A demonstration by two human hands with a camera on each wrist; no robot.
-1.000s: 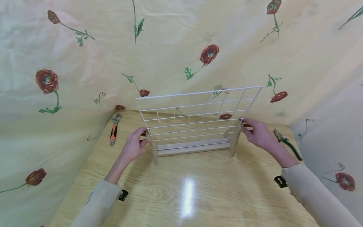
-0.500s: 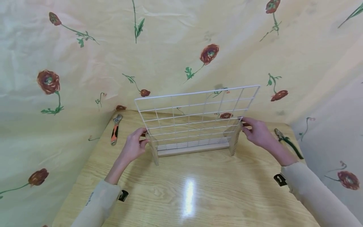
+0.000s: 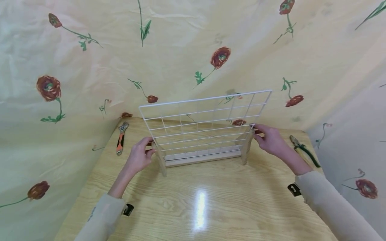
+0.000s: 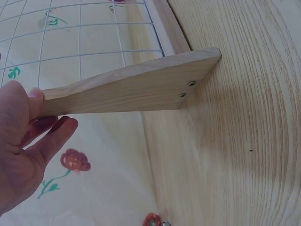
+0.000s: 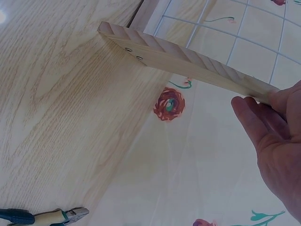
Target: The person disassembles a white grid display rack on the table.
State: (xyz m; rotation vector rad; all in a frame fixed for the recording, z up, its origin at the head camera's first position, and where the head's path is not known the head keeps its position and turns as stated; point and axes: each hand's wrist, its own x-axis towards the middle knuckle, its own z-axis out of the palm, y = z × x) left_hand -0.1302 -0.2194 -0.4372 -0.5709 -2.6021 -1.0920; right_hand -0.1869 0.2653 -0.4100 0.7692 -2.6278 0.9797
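A white wire grid (image 3: 205,98) stands in a wooden stand on the table, its top leaning back toward the wall. Two light wooden side panels and a low crossbar (image 3: 205,159) make up the stand. My left hand (image 3: 138,157) pinches the upper end of the left side panel (image 4: 131,92) between thumb and fingers. At the other end, my right hand (image 3: 271,139) holds the top of the right side panel (image 5: 188,61) likewise. Two screw heads (image 4: 191,84) show low on the left panel's outer face, and two more screws (image 5: 128,49) on the right one.
An adjustable wrench (image 3: 121,138) with orange and black grips lies at the table's back left. Pliers (image 3: 304,150) with green and yellowish handles lie beyond my right forearm. Flower-patterned sheeting (image 3: 181,60) rises behind and beside the wooden table (image 3: 169,207).
The wire grid and its stand have shifted slightly left in the head view, both hands moving along with them. The grips look the same.
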